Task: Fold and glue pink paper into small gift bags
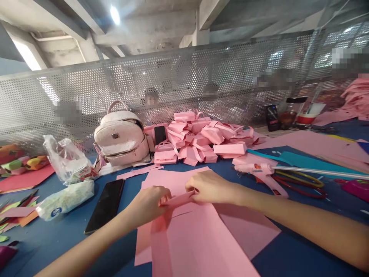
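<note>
Between my two hands is a small folded strip of pink paper. My left hand pinches its left end, with the fingers curled in. The fingers of my right hand are closed on the strip's other end, knuckles up. Directly below lies a large pink paper sheet, with a short dark line or slit near its top. More pink sheets are spread beneath it on the blue table.
A heap of folded pink paper boxes stands beyond my hands, beside a white backpack. A black phone and tissue pack lie left. On the right are a pink glue gun, coiled cords and teal paper.
</note>
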`<state>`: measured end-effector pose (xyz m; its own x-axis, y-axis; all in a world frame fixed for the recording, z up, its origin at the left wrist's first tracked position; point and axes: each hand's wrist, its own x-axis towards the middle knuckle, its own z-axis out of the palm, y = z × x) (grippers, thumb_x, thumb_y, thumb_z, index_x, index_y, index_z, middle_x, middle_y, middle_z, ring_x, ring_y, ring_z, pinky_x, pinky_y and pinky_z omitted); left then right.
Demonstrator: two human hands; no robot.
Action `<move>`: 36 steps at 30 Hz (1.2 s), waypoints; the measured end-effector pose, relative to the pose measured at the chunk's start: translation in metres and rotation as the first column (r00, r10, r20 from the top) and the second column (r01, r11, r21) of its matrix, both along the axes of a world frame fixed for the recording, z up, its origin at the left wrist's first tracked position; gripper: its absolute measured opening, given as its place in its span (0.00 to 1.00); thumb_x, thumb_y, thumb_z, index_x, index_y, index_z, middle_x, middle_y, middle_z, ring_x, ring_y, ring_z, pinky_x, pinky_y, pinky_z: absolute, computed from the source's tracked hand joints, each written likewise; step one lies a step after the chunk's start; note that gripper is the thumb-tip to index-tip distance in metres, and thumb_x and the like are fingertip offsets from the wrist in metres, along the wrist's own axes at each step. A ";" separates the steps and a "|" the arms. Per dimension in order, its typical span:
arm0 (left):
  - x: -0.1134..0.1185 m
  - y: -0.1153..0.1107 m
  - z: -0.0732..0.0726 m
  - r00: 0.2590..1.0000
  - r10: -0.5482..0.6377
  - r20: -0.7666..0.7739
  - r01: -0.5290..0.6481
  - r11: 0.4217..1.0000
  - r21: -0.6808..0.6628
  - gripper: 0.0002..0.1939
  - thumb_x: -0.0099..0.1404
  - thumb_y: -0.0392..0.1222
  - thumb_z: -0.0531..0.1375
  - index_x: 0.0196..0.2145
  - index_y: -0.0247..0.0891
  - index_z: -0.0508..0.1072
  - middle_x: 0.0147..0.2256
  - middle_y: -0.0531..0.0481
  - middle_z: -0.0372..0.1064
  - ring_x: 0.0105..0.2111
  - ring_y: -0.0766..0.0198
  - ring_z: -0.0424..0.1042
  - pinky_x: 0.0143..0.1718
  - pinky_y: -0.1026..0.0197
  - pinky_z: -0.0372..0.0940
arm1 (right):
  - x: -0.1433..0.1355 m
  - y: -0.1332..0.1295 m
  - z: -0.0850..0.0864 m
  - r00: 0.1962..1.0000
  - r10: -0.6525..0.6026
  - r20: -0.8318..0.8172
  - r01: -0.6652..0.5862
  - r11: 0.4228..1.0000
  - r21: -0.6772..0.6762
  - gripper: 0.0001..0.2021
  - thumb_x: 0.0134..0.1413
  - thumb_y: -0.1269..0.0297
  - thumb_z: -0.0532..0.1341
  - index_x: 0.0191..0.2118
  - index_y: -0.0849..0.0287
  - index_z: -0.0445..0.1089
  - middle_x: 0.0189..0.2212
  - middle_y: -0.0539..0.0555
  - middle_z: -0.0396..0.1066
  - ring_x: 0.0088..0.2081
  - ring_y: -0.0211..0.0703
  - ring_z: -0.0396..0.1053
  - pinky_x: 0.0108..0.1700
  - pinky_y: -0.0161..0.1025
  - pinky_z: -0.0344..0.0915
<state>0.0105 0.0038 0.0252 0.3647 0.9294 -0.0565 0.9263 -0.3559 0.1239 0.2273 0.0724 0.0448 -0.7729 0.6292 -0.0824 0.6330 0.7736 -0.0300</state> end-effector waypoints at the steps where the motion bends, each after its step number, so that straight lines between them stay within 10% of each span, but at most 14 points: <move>1: 0.001 -0.002 0.000 1.000 0.002 -0.017 -0.002 1.000 0.014 0.12 0.63 0.32 0.58 0.41 0.42 0.76 0.39 0.52 0.78 0.37 0.62 0.78 0.34 0.67 0.66 | -0.001 -0.005 0.000 1.000 0.013 0.006 -0.013 1.000 0.000 0.06 0.50 0.69 0.62 0.28 0.57 0.77 0.28 0.52 0.78 0.29 0.43 0.72 0.26 0.36 0.47; 12: 0.041 -0.026 0.006 0.983 -0.023 -0.182 0.034 0.998 0.053 0.10 0.65 0.27 0.56 0.32 0.36 0.76 0.33 0.45 0.78 0.34 0.54 0.79 0.34 0.60 0.66 | -0.022 -0.041 -0.001 0.992 0.090 0.093 -0.093 0.995 0.021 0.06 0.52 0.75 0.62 0.32 0.60 0.77 0.32 0.56 0.80 0.34 0.49 0.77 0.27 0.39 0.49; 36: 0.046 -0.025 -0.006 0.934 -0.064 -0.352 0.104 0.990 0.096 0.11 0.61 0.22 0.57 0.38 0.30 0.75 0.35 0.39 0.76 0.35 0.50 0.78 0.34 0.56 0.66 | -0.026 -0.039 -0.002 0.970 0.115 0.215 -0.127 0.991 0.043 0.09 0.50 0.82 0.63 0.35 0.64 0.75 0.34 0.58 0.79 0.37 0.50 0.76 0.28 0.41 0.49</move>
